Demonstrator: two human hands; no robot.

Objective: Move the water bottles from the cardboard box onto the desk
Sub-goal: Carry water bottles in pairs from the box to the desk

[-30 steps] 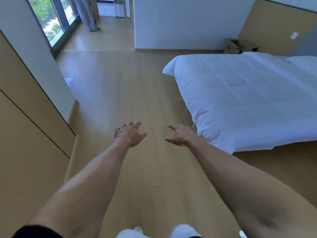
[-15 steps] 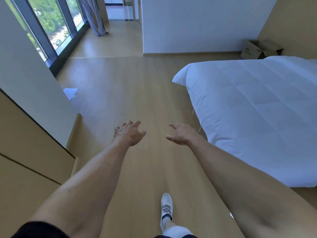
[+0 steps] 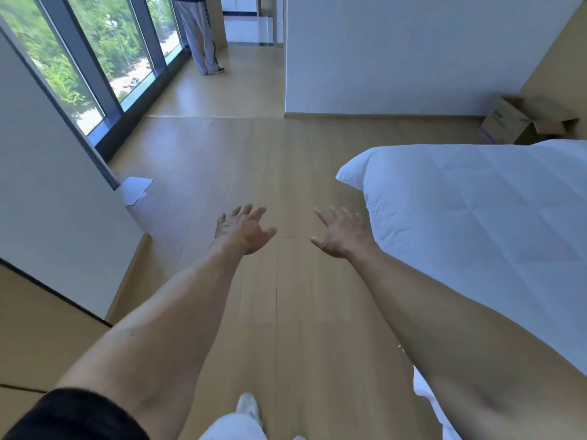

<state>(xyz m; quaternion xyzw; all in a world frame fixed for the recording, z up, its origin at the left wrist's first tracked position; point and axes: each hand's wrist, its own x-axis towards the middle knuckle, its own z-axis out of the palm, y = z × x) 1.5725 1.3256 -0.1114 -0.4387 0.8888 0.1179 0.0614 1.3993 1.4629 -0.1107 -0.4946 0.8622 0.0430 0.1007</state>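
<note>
A white shoe [image 3: 248, 406] is seen at the near edge of the wooden floor [image 3: 286, 328], below a black sleeve [image 3: 73, 417] on the left arm. Both arms are extended forward over the floor. The left hand [image 3: 243, 230] is held with fingers spread and relaxed; nothing is gripped. The right hand [image 3: 341, 231] is likewise spread, palm inward, and nothing is held. A bed with a white quilt [image 3: 476, 223] is observed along the right side of the floor. A sheet of white paper [image 3: 135, 188] is noted at the left edge, by the wall corner. The cardboard box [image 3: 521, 120], flaps open, is located in the far right corner of the floor, beyond the bed; its contents cannot be seen. A standing person's legs [image 3: 203, 36] are recorded at the far window [image 3: 104, 52].
</note>
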